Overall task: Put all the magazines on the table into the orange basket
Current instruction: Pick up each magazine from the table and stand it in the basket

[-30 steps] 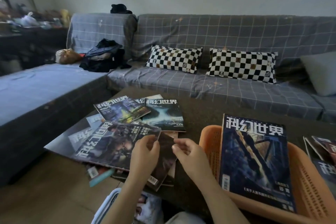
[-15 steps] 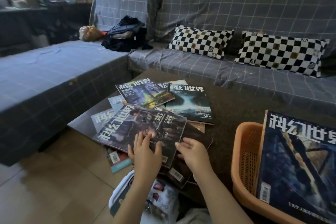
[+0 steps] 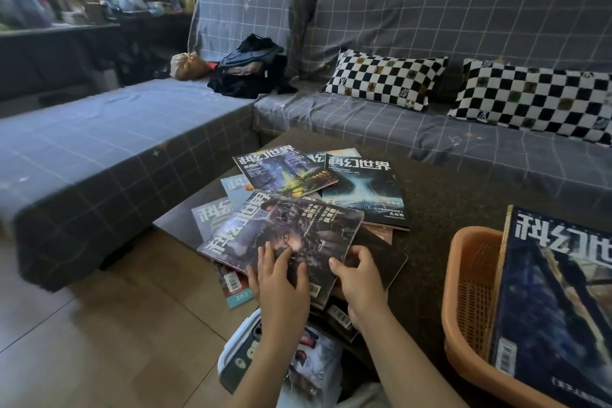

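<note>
Several magazines lie fanned out on the dark table (image 3: 447, 195). The nearest one, a dark-covered magazine (image 3: 298, 228), has its near end raised off the pile. My left hand (image 3: 281, 278) presses on its cover with fingers spread and the thumb under the near edge. My right hand (image 3: 359, 278) grips its right near corner. Beyond it lie a neon-city magazine (image 3: 284, 174) and a blue vortex magazine (image 3: 364, 192). The orange basket (image 3: 470, 305) stands at the right with one blue magazine (image 3: 556, 301) leaning inside.
A grey checked sofa (image 3: 430, 129) wraps round the table's far and left sides, with two chequered cushions (image 3: 385, 83) and a pile of dark clothes (image 3: 248, 73). Tiled floor (image 3: 99, 325) lies at the left. A white-rimmed printed object (image 3: 281, 361) rests below my wrists.
The view has swung left, so the basket now sits at the right edge. My hands went from apart above the pile to gripping the nearest dark magazine, whose near end is lifted.
</note>
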